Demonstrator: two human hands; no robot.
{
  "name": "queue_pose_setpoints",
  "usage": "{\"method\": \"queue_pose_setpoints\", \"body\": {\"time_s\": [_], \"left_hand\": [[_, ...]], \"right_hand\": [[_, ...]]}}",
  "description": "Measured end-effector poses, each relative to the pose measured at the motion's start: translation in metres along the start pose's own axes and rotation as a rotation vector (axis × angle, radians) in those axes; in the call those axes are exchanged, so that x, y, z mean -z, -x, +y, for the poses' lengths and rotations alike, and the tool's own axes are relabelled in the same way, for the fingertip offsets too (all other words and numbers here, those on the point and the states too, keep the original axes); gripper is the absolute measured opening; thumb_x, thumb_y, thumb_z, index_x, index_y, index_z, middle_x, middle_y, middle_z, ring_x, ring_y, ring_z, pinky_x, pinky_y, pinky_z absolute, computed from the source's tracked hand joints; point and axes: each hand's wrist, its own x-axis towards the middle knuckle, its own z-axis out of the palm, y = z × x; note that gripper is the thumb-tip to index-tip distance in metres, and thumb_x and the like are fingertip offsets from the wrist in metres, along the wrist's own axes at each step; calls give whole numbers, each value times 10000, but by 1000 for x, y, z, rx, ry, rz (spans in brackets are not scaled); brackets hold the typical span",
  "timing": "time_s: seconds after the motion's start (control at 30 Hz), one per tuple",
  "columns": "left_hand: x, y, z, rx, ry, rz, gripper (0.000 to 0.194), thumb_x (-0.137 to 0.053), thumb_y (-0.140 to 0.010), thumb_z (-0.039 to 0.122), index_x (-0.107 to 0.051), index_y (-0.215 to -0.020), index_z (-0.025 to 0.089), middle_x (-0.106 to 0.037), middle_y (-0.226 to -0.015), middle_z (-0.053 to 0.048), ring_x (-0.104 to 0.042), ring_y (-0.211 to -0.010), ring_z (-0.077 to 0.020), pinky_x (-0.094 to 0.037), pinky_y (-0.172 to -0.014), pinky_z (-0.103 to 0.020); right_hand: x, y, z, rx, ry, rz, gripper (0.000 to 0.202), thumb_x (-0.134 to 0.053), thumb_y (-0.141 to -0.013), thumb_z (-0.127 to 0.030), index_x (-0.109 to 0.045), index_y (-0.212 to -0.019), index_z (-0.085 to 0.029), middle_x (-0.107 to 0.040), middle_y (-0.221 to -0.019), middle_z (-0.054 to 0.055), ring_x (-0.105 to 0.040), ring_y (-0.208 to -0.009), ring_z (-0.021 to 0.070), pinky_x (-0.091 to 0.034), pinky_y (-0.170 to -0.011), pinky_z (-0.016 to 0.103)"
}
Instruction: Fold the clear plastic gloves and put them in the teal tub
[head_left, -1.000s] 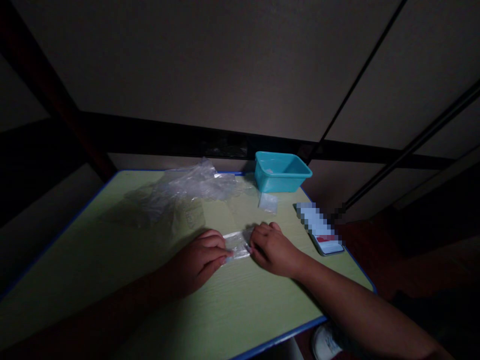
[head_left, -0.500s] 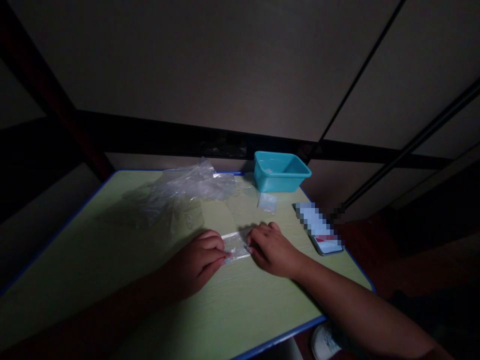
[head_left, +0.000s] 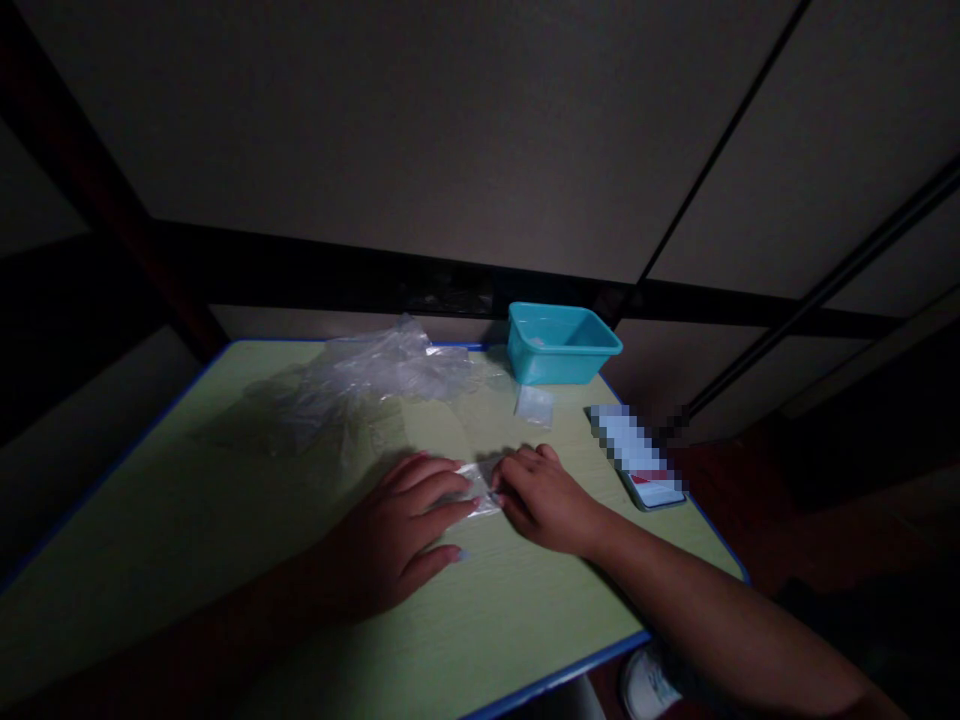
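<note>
A small clear plastic bag (head_left: 482,488) lies flat on the pale green table between my two hands. My left hand (head_left: 412,525) has its fingers spread, the fingertips resting on the left part of the bag and the thumb apart from it on the near side. At the bag's right end, my right hand (head_left: 544,500) has its fingers curled together and pinches the plastic. The left part of the bag is hidden under my left fingers.
Crumpled clear plastic bags (head_left: 375,370) cover the back left of the table (head_left: 480,610). A turquoise bin (head_left: 566,365) stands at the back right, with a small folded plastic packet (head_left: 535,406) before it. A phone (head_left: 652,485) lies at the right edge.
My left hand has let go of its pinch on the bag's left end and spread its fingers over the plastic. The right hand has stayed in place.
</note>
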Motion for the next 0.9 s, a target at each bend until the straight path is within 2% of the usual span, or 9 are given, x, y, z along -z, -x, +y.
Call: {"method": "queue_pose_setpoints", "body": {"time_s": [0.07,0.13,0.33,0.53,0.7,0.9], "left_hand": [[-1,2,2,-32,-71,-57,487,-615,-852,327,-518,-1320,235,-491,-1404,-82,-347,-1325,-320,-165,-1115,-567],[-4,3,2,-24,-121,-100,565,-636,-840,373,-472,-1370,270,-397,-1494,-68,-274,-1381,-334,-108,-1128,-589],[-7,1,4,62,-143,-102,657,-666,-819,388,-408,-1420,324,-246,-1565,-88,-188,-1415,-394,-163,-1089,-654],[-8,1,1,51,-122,-123,603,-644,-837,420,-445,-1397,316,-321,-1532,-112,-189,-1412,-407,-202,-1052,-695],[-12,3,-2,54,-101,-75,556,-656,-833,422,-494,-1358,334,-346,-1524,-83,-198,-1415,-390,-214,-1065,-675],[-11,3,-4,30,-158,-49,440,-638,-851,411,-579,-1273,307,-419,-1480,-98,-259,-1401,-364,-286,-1043,-645]], "right_hand": [[-1,0,0,0,6,4,94,-507,-843,-190,-492,-936,-193,-607,-890,58,-525,-864,217,-278,-763,339],[-1,0,0,-3,13,6,94,-507,-841,-192,-487,-933,-194,-604,-888,58,-524,-861,219,-283,-762,340],[0,-1,0,-19,1,-5,111,-509,-848,-206,-485,-956,-194,-604,-889,55,-532,-865,222,-294,-774,347],[0,-1,-1,-14,-4,-6,127,-505,-848,-203,-485,-973,-192,-609,-899,57,-534,-868,222,-297,-777,348],[1,-1,0,-15,5,-11,114,-501,-859,-214,-488,-969,-189,-606,-891,58,-530,-864,222,-293,-774,346],[0,0,1,-8,21,-15,117,-506,-848,-209,-492,-962,-186,-603,-880,57,-530,-863,222,-289,-779,352]]}}
